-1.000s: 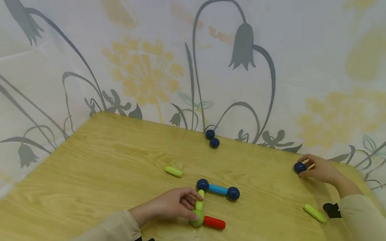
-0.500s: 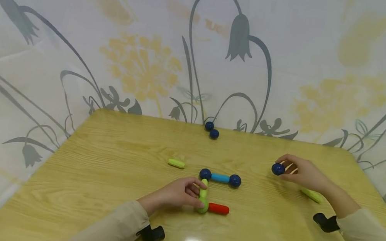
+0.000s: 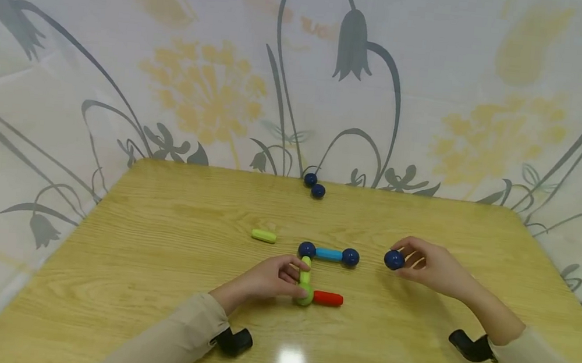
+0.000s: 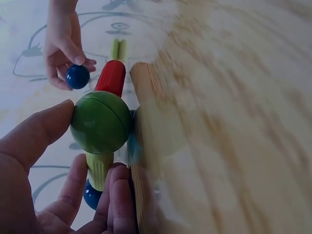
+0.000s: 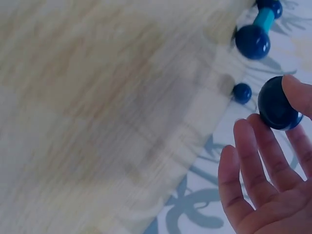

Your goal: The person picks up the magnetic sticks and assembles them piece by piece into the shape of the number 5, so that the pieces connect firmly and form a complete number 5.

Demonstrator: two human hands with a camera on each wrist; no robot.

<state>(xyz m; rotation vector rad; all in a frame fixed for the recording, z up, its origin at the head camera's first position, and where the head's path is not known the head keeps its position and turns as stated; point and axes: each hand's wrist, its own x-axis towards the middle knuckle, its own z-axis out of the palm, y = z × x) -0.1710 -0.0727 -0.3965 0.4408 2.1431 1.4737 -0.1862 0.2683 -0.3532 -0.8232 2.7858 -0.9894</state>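
Observation:
My left hand (image 3: 271, 278) holds a joined ball-and-rod toy piece at its near-left corner, thumb on the green ball (image 4: 101, 122) and fingers around the yellow-green rod (image 3: 306, 270). A red rod (image 3: 328, 298) points right from the green ball. At the yellow-green rod's far end sits a dark blue ball (image 3: 307, 250), joined by a light blue rod (image 3: 328, 254) to a second dark blue ball (image 3: 350, 257). To the right of this piece, my right hand (image 3: 435, 269) pinches a loose dark blue ball (image 5: 279, 103) between thumb and fingertips, above the table.
Two dark blue balls (image 3: 318, 191) lie near the back edge of the wooden table (image 3: 189, 201). A loose yellow-green rod (image 3: 263, 236) lies left of the joined piece. Another yellow-green rod (image 4: 119, 48) shows in the left wrist view. A flower-printed curtain (image 3: 216, 81) hangs behind.
My right hand has carried the dark blue ball leftward from the far right of the table, toward the joined piece. My left hand keeps its hold. The head view has shifted slightly.

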